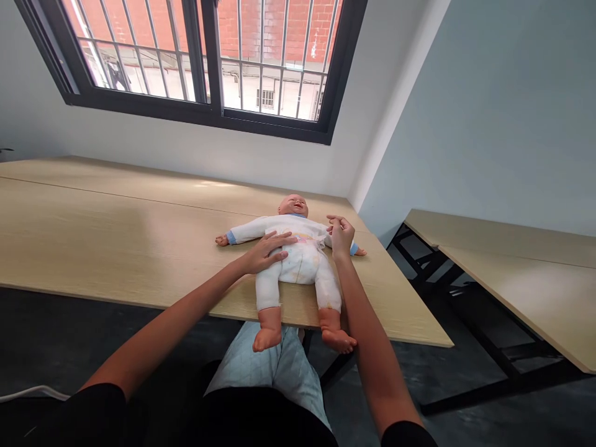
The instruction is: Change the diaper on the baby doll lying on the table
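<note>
Baby doll (300, 267), one, lying on its back with mouth open, under the left grip (267, 251) and to the left of the right grip (342, 236); head beyond both grips, legs on the near side of them, bare feet past the worktop edge. Clothing: white long-sleeved top (256, 228) with blue cuffs, one cuff out to the left of the left grip, the other just right of the right grip; white padded garment (298, 273) with faint print about the hips, just beside the left fingertips; white leg coverings down to the shins. Left grip: flat on the doll's waist, fingers slightly apart, clamped on nothing. Right grip: fingers bent, beside the doll's waist near a loose white edge; whether it pinches that edge cannot be told. Worktop (116, 248): pale wood grain, beneath both grips and reaching far left of the left one. Trousers (251, 363), light blue, the wearer's, below and nearer than the grips. Second table (526, 273), pale top, black metal frame, well to the right of the right grip. Window (212, 115), dark-framed, bars outside, far beyond both grips.
</note>
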Demonstrator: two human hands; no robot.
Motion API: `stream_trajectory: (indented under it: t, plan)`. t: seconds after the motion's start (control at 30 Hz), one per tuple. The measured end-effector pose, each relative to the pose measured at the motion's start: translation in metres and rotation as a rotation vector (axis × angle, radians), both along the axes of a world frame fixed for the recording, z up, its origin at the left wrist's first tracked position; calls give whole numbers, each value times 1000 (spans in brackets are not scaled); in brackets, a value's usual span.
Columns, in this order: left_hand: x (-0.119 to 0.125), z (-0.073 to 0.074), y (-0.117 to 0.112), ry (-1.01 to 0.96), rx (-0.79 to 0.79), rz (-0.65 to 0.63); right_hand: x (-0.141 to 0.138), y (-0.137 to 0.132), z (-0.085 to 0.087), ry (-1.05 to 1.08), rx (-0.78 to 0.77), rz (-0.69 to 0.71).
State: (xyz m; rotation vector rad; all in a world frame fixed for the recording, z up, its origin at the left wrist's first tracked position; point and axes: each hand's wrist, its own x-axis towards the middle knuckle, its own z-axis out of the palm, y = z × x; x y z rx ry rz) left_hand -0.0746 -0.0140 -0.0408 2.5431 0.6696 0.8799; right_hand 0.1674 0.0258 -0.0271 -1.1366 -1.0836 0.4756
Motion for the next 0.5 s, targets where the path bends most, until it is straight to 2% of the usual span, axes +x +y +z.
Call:
stream_trajectory:
  t: [0.17,0.23,0.37,0.43,0.5]
  plan:
    - [1,0,0,-31,-25,-1,-1,-2,2,90,-28,65]
    - [2,0,0,-53,-28,1,-3,-6,7,48,-13,211]
    - [3,1,0,-108,-64,-22,-2,-21,18,-158,-65,645]
    - [4,0,0,-169,-126,-18,0,-27,21,-251,-165,756]
    - [5,0,1,-260,-202,12,2,-30,21,-314,-232,790]
